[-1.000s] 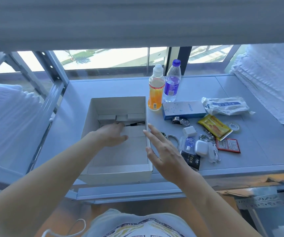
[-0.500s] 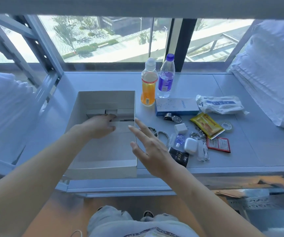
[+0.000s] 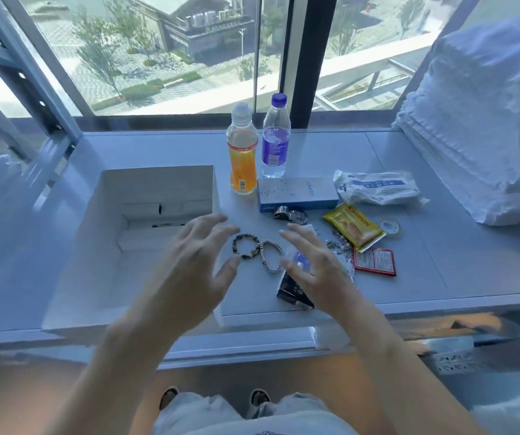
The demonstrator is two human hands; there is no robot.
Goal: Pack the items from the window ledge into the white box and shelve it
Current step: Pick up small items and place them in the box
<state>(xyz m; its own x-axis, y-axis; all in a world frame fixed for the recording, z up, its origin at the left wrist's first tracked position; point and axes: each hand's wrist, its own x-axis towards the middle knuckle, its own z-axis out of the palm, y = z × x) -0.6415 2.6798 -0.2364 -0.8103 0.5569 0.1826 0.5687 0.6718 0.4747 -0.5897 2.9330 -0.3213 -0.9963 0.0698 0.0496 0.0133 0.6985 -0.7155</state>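
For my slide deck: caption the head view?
Both open hands hover over two bracelets beside the white box.

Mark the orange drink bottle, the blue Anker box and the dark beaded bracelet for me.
orange drink bottle (image 3: 242,161): head view, on its orange lower body.
blue Anker box (image 3: 296,192): head view, middle of its top face.
dark beaded bracelet (image 3: 238,241): head view, on the beads of its left side.

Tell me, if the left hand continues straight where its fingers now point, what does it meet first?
Probably the dark beaded bracelet, lying just beyond the left hand; height above the ledge is unclear.
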